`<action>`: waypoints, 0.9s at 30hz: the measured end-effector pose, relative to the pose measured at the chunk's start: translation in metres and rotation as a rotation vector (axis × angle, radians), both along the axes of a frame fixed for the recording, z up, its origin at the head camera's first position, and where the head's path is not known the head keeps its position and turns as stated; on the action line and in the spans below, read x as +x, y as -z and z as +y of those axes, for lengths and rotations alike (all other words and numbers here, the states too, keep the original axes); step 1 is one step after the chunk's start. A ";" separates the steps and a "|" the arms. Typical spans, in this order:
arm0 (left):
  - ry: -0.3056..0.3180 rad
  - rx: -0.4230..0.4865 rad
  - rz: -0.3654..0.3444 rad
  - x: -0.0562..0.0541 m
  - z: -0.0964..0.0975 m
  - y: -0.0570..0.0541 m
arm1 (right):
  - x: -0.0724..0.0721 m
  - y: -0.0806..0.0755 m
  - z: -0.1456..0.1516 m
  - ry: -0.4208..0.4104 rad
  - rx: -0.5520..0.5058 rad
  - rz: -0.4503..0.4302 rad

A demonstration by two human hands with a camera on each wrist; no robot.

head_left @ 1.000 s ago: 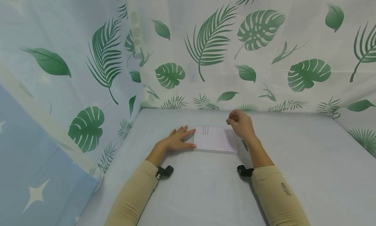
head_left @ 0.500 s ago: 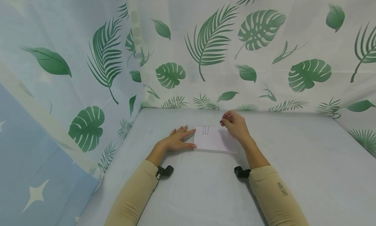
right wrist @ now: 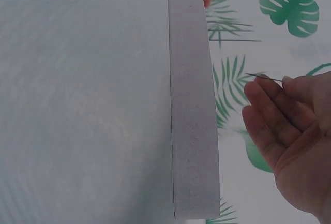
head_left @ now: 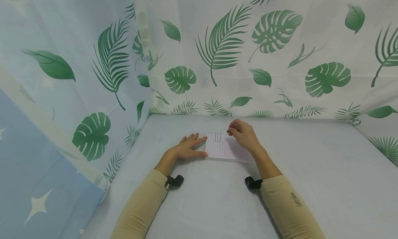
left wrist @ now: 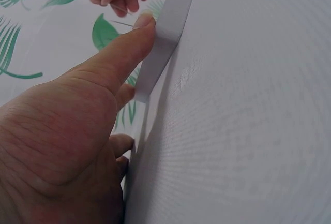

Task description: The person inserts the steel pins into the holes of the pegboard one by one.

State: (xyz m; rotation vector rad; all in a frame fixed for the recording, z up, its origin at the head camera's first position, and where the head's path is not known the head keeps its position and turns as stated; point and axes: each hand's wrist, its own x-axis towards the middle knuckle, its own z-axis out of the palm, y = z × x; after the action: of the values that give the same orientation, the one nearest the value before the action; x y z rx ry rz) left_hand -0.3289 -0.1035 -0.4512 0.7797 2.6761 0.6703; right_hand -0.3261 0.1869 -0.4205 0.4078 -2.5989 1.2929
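A white board (head_left: pixel 222 152) dotted with rows of small holes lies flat on the table. Several thin dark needles (head_left: pixel 217 138) stand upright in it near the back left. My left hand (head_left: pixel 186 148) rests spread at the board's left side, with thumb and index finger straight against that edge. In the left wrist view the thumb touches the corner of the board's side wall (left wrist: pixel 173 17). My right hand (head_left: pixel 245 135) is over the board's back right part and pinches a thin needle (right wrist: pixel 265 77) between thumb and index finger, its tip pointing down toward the board.
A pale cloth covers the table (head_left: pixel 211 201). Behind it hangs a white curtain (head_left: pixel 186 56) with green leaf prints, and another panel closes the left side. Dark wrist cameras (head_left: pixel 175 181) sit on both forearms.
My right hand has moved left over the board with the needle, toward the standing needles. Its arm now covers the dark thin items seen earlier right of the board. My left hand has stayed put.
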 end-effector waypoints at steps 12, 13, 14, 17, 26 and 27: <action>0.003 -0.001 -0.002 0.001 0.000 0.000 | 0.001 0.007 -0.008 -0.099 0.082 -0.031; 0.002 -0.002 -0.002 0.001 0.000 0.000 | 0.001 0.007 -0.008 -0.103 0.092 -0.037; 0.002 -0.003 -0.002 0.001 0.000 0.000 | 0.001 0.007 -0.008 -0.107 0.102 -0.045; 0.001 -0.007 -0.004 0.000 0.000 0.000 | 0.002 0.006 -0.009 -0.120 0.123 -0.065; -0.002 -0.007 -0.003 0.001 0.000 -0.001 | 0.002 0.006 -0.011 -0.137 0.150 -0.078; -0.002 -0.006 -0.004 0.001 0.000 -0.001 | 0.002 0.006 -0.012 -0.137 0.152 -0.076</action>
State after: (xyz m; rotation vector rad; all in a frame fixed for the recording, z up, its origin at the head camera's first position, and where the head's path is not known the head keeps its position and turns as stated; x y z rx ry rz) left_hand -0.3280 -0.1033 -0.4503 0.7728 2.6746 0.6633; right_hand -0.3246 0.1753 -0.4268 0.5824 -2.7869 1.1767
